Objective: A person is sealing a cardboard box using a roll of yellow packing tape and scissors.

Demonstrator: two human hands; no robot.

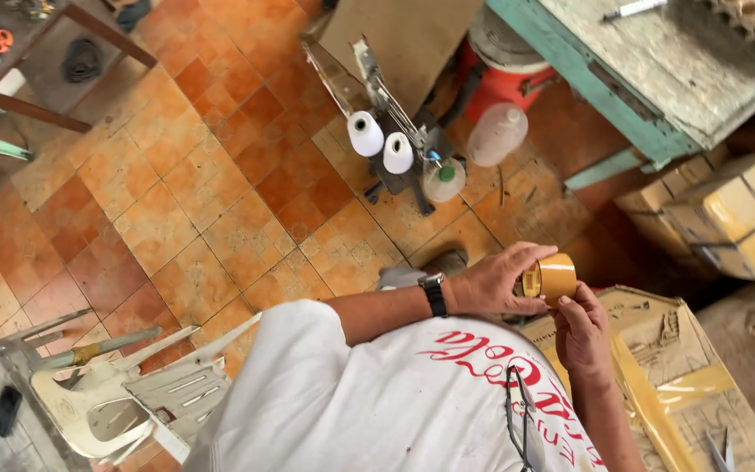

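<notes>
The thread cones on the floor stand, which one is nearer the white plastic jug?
The right cone, standing closer to the jug; the other cone stands further left.

You have one roll of brown tape (pixel 557 278) at center right, held in two hands: left hand (pixel 500 281), right hand (pixel 582 332). Upper center shows two white thread cones (pixel 365 133). Lower left holds one white plastic chair (pixel 124 398). Far right you see three taped cardboard boxes (pixel 736 214).

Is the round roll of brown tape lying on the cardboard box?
No, both hands, left hand and right hand, hold the brown tape roll above the taped cardboard box.
</notes>
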